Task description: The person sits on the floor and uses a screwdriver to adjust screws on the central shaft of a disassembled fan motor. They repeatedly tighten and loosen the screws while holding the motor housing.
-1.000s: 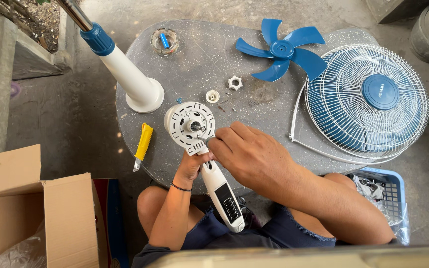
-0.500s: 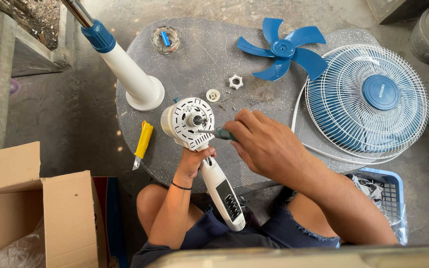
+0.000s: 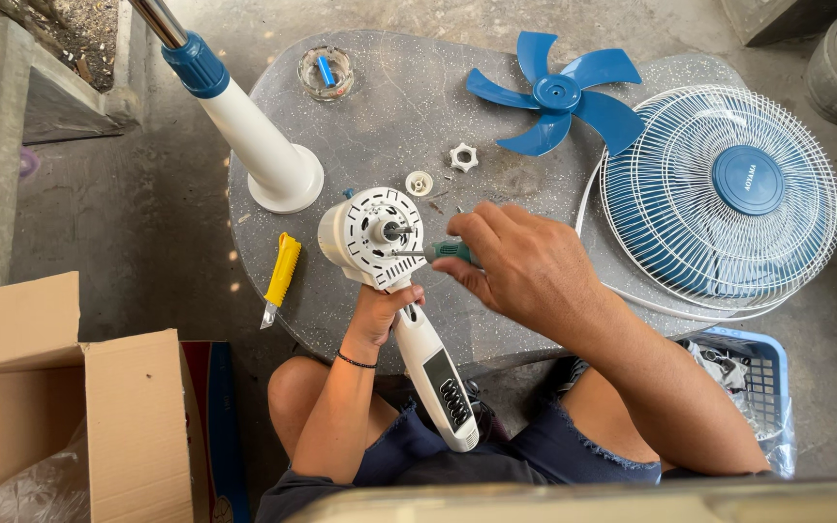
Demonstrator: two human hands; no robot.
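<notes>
Driving a screw at the front face of the white fan motor housing [image 3: 375, 235]: the right hand [image 3: 525, 266] is clenched around a green-handled screwdriver [image 3: 438, 252], shaft lying nearly level and its tip at the housing face just right of the motor shaft. The left hand [image 3: 380, 310] grasps the housing from below, at its neck above the white control column [image 3: 438, 383], which slants down over the lap. The housing rests at the near edge of the grey stone table [image 3: 389, 116].

Judgement on technique: the tip should sit square in the screw head, with axial pressure in line with the shaft, or it may cam out. The left hand must resist the turning force; bracing the housing against the table edge would help.

Nearby: a white nut [image 3: 463, 156] and small white cap [image 3: 419, 182] loose just beyond the housing, blue blade [image 3: 556, 95], wire grille [image 3: 719, 194], yellow utility knife [image 3: 281, 273].
</notes>
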